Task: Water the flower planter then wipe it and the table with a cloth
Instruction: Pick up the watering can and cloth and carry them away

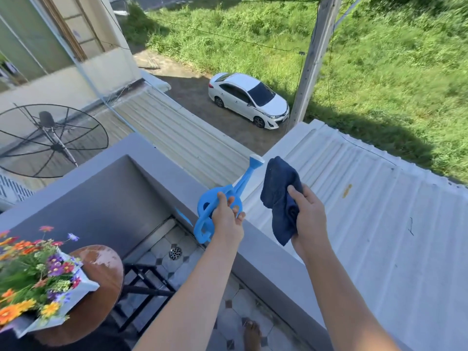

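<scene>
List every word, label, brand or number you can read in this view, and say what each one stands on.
No text can be read anywhere in this view.
White car: the front number plate is too small and blurred to read.
Blue watering can in the left hand: no label shows.
Dark blue cloth in the right hand: no tag shows.
Flower planter: no writing shows.

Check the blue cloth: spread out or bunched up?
Bunched up: the cloth hangs crumpled from the right hand, its fingers closed around its folds.
</scene>
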Action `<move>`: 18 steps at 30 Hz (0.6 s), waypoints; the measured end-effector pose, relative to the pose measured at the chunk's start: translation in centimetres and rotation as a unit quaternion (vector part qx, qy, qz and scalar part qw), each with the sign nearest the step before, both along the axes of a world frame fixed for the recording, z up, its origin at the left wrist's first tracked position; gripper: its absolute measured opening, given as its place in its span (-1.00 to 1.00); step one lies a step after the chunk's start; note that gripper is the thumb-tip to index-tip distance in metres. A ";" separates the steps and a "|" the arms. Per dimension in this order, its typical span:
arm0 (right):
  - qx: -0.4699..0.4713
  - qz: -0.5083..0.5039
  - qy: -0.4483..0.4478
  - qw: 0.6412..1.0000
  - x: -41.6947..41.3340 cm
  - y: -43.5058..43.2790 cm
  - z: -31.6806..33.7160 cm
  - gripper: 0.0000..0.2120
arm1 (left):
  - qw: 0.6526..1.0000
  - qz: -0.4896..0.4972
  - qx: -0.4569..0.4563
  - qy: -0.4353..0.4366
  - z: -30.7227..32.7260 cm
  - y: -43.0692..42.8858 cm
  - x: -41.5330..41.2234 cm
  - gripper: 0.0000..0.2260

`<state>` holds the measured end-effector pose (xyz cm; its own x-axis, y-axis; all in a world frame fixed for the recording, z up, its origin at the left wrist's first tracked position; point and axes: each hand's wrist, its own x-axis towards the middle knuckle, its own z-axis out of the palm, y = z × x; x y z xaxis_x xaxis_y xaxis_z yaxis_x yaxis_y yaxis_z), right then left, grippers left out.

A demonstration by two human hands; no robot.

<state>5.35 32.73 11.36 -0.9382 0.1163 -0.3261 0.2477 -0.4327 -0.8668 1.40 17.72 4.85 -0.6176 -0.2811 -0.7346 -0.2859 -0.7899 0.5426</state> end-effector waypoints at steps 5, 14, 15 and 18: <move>0.012 0.028 0.004 1.000 -0.3 -0.9 -0.2 -0.85 | 0.996 0.045 -0.060 0.039 0.3 -2.5 0.1 -0.72; -0.004 0.153 0.017 0.988 -1.5 -8.3 -0.1 -0.81 | 0.976 0.073 -0.193 0.071 1.9 -14.9 2.2 -0.65; -0.009 0.173 0.013 0.985 -1.8 -9.4 0.2 -0.81 | 0.973 0.067 -0.209 0.069 1.7 -16.0 2.4 -0.66; -0.016 0.209 -0.015 0.978 -2.7 -13.6 -0.5 -0.81 | 0.967 0.036 -0.248 0.044 0.4 -19.3 3.0 -0.70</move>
